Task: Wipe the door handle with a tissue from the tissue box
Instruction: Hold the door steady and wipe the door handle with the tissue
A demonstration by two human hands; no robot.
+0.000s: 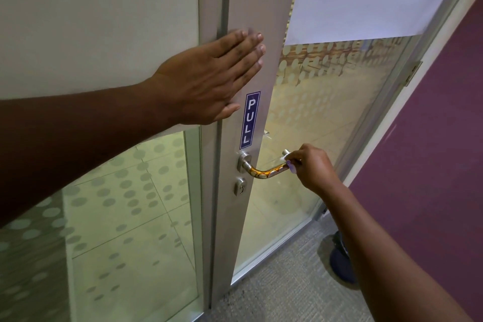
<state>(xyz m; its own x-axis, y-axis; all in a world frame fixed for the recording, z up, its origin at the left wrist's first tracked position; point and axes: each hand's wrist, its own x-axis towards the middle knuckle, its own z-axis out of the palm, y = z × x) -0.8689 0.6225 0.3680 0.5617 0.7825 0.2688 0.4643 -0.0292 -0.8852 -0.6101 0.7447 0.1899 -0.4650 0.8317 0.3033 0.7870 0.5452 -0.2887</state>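
Observation:
A shiny metal lever door handle (264,171) juts from the grey stile of a glass door (261,8), under a blue PULL sticker. My right hand (312,168) is closed around the handle's free right end, pinching a small white tissue (287,161) against the metal; only bits of the tissue show between the fingers. My left hand (209,78) lies flat with fingers stretched out against the door stile and frame, above the sticker, holding nothing. No tissue box is in view.
A round keyhole cylinder (240,187) sits below the handle. Frosted dotted glass panels flank the stile. A purple wall (431,151) runs along the right, grey carpet (287,282) lies below, and a dark shoe (341,261) stands by the wall.

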